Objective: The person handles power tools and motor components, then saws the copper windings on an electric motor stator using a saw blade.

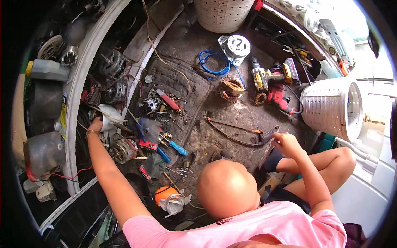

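Observation:
My left hand reaches in among the motors on the left, against a white curved piece; its fingers are mostly hidden. Just below it lies a motor with bare windings. My right hand is closed, its fingertips pinched together beside the dark curved end of a hand saw; what they hold, if anything, is too small to make out. Past the saw, a copper-wound stator sits on the floor, with a coil of blue wire and a round silver motor housing behind it.
A yellow drill and a red power tool lie near a perforated drum. Another drum stands at the back. Screwdrivers, small hardware and an orange round object are left of my bent knee.

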A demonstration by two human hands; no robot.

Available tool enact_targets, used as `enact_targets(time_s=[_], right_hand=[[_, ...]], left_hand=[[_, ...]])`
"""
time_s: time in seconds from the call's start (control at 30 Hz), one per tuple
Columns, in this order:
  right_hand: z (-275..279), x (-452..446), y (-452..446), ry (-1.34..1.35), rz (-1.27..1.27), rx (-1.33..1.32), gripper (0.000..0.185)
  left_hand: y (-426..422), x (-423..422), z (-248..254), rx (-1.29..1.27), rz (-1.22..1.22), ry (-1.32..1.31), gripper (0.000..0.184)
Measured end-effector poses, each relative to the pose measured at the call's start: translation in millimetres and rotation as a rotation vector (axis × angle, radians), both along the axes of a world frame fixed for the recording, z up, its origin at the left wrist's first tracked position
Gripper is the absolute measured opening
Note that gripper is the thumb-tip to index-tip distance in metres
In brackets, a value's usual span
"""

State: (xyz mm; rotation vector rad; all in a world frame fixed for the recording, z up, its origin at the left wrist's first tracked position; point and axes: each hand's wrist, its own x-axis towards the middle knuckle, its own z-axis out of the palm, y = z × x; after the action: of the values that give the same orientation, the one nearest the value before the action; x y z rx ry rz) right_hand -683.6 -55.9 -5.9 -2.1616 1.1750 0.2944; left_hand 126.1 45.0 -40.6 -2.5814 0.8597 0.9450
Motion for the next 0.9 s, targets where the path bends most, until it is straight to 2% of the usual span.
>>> enact_targets(time_s=[0.03,0.13,0.17,0.27,0.33,0.4,0.43,0.5,0.57,0.63,0.67,0.73,0.8,0.83,0.87,0.9], right_hand=[[1.0,3.9,-0.1,-0.015,-0.01,0.012,0.018],[-0.1,11.5,1.2,-0.065,-0.036,0.034,0.018],[-2.5,10.7,2.7,-0.082,-0.045,0.037,0.018],[-5.2,2.3,8.9,-0.06,-0.043,0.033,0.018],[-7.7,0.4,10.1,-0.054,-0.03,0.07,0.018],[-12.4,0.0,8.4,-0.076,-0.044,0.134,0.017],[-12.0,7.3,4.0,-0.108,-0.081,0.128,0.018],[-18.3,32.8,-7.6,-0.17,-0.147,0.128,0.021],[-50.2,56.6,-27.7,-0.205,-0.185,-0.007,0.033],[-67.7,93.4,-47.6,-0.356,-0.191,-0.397,0.048],[-71.9,111.4,-60.6,-0.319,-0.168,-0.392,0.061],[-86.2,146.5,-77.1,-0.262,-0.165,-0.504,0.072],[-102.5,167.9,-87.4,-0.228,-0.185,-0.513,0.066],[-102.8,176.8,-89.2,-0.171,-0.213,-0.519,0.064],[-102.5,181.8,-90.3,-0.114,-0.24,-0.525,0.062],[-102.9,181.7,-91.4,-0.107,-0.245,-0.555,0.06]], left_hand=[[-2.2,1.3,1.4,0.053,-0.012,-0.019,0.064],[-9.1,-18.1,11.4,0.092,-0.035,-0.137,0.054],[4.3,26.4,-30.9,-0.021,-0.112,-0.241,0.046],[23.4,63.7,-70.7,-0.338,-0.134,-0.195,0.04],[9.8,34.2,-37.5,-0.363,-0.069,-0.174,0.039],[5.9,35.0,-32.9,-0.407,-0.041,-0.194,0.039],[5.1,17.2,-25.5,-0.494,-0.006,-0.357,0.041],[-2.8,-14.2,5.0,-0.488,0.001,-0.51,0.044],[1.7,-14.1,16.8,-0.533,0.014,-0.648,0.046],[-4.7,-24.5,35.7,-0.48,0.088,-0.662,0.047],[-9.2,-30.7,41.0,-0.455,0.121,-0.663,0.047],[-10.1,-24.9,51.5,-0.467,0.16,-0.586,0.054],[2.5,41.2,28.7,-0.516,0.247,-0.629,0.06],[15.9,70.4,15.2,-0.995,0.035,-0.483,0.061],[17.5,47.2,34.2,-1.04,0.099,-0.501,0.056],[18.9,42.5,32.3,-1.1,0.217,-0.44,0.056]])
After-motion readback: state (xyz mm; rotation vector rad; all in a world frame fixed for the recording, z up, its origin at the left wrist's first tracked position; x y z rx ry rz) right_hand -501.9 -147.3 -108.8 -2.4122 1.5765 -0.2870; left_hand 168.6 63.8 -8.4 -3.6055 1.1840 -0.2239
